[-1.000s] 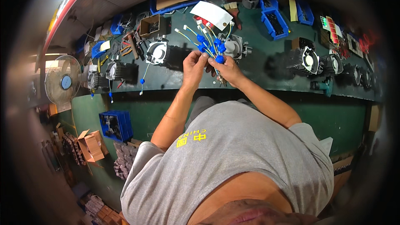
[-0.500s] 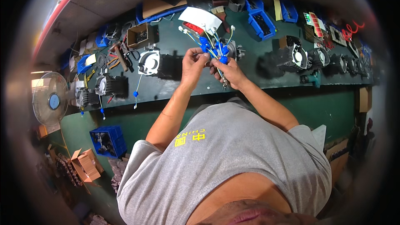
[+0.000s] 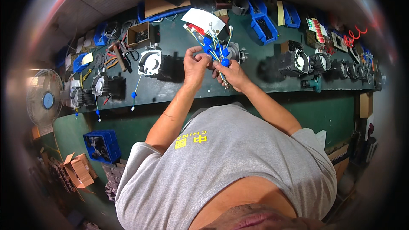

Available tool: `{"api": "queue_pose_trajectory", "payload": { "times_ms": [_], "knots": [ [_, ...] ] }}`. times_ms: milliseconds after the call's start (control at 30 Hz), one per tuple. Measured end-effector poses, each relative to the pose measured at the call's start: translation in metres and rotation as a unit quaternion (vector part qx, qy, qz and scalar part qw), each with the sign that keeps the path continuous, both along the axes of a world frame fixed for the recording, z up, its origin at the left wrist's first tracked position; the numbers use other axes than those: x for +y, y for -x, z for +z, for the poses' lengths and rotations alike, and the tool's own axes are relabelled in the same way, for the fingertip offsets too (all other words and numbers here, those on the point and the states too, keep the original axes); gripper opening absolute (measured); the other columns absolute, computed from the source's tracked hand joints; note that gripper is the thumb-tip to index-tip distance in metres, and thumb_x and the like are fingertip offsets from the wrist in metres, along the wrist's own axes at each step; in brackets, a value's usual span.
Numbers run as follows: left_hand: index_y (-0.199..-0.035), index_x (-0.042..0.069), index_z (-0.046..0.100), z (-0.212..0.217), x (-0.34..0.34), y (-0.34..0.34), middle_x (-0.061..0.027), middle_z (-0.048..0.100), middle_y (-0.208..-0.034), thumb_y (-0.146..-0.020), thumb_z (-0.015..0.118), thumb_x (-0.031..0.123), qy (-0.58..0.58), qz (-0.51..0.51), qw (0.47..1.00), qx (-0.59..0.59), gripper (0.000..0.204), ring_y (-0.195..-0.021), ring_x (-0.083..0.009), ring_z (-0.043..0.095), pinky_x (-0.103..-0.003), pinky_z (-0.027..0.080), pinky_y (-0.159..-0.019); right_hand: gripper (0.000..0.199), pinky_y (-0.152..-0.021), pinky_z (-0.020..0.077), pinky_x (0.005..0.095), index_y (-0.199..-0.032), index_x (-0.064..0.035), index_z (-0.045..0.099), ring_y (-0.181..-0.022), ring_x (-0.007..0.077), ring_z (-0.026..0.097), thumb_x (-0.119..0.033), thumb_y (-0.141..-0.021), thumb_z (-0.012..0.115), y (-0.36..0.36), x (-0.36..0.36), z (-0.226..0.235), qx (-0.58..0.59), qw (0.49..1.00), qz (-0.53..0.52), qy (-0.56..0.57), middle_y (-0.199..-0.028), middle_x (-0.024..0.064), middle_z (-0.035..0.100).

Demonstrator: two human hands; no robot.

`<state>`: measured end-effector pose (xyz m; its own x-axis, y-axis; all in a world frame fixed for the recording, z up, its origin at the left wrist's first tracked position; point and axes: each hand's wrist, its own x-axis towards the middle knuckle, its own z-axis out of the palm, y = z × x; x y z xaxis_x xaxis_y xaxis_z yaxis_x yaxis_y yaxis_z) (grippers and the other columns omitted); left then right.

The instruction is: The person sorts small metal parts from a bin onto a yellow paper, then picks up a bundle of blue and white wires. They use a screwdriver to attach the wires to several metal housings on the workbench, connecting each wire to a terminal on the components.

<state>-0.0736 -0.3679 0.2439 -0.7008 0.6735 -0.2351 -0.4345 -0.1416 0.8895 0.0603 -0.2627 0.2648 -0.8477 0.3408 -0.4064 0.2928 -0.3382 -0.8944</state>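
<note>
Over the front part of the green bench my two hands meet at a bundle of wire leads (image 3: 224, 53). The leads are pale thin wires with bright blue round parts, and white connectors fan out at the far end. My right hand (image 3: 233, 75) is closed round the bundle, with bare wire ends hanging below its fingers. My left hand (image 3: 195, 68) pinches at the bundle's left side; its fingertips partly hide the wires there. Just behind the bundle sits a grey metal motor housing (image 3: 234, 52), partly covered by the leads. A curved white sheet (image 3: 201, 18) lies farther back.
Left on the bench stands a finned motor (image 3: 151, 63) with a lead hanging over the edge; more motors (image 3: 299, 62) line the right side. A hammer (image 3: 119, 58), a cardboard box of small parts (image 3: 139, 34), blue bins (image 3: 264, 28) and a teal power tool (image 3: 313, 84) lie around. A fan (image 3: 45, 99) stands far left.
The whole view has shifted slightly, with the bench things a little farther left. Both hands stay at the wire leads, with only small finger movement.
</note>
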Motion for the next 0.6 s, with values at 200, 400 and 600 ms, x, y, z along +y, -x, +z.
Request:
{"api": "queue_pose_trajectory", "payload": {
  "times_ms": [200,400,600],
  "knots": [
    [-0.123,0.002,0.047,-0.003,0.01,-0.001,-0.005,0.063,-0.084,-0.09,0.068,0.0,-0.016,0.087,0.996,0.004,0.04,-0.07,-0.0111,0.058,-0.028,0.053,-0.064,0.033,-0.053,0.051,0.0255,-0.111,-0.0076,0.07,-0.063,0.0098,0.063,-0.039,-0.1,0.067,-0.006,0.005,-0.014,0.03,0.996,-0.081,0.037,-0.082,0.003,0.07],
    [-0.128,0.007,0.056,0.021,-0.003,0.0,-0.0051,0.063,-0.086,-0.089,0.071,0.004,0.126,0.039,0.976,0.172,0.042,-0.073,-0.016,0.061,-0.031,0.055,-0.068,0.026,-0.05,0.0474,0.0238,-0.111,-0.0064,0.069,-0.063,0.0076,0.061,-0.029,-0.098,0.07,-0.015,0.021,0.0,0.011,0.994,-0.107,-0.014,-0.087,0.004,0.071],
    [-0.107,0.012,0.071,0.045,-0.001,-0.013,-0.0092,0.063,-0.108,-0.081,0.076,0.008,0.158,-0.029,0.697,0.698,0.027,-0.1,-0.0287,0.062,-0.05,0.044,-0.102,0.023,-0.047,0.0462,0.0242,-0.108,-0.0051,0.068,-0.059,0.0075,0.059,-0.026,-0.098,0.069,-0.023,0.032,-0.002,-0.004,0.995,-0.077,-0.069,-0.087,0.005,0.071]
  ]
}}
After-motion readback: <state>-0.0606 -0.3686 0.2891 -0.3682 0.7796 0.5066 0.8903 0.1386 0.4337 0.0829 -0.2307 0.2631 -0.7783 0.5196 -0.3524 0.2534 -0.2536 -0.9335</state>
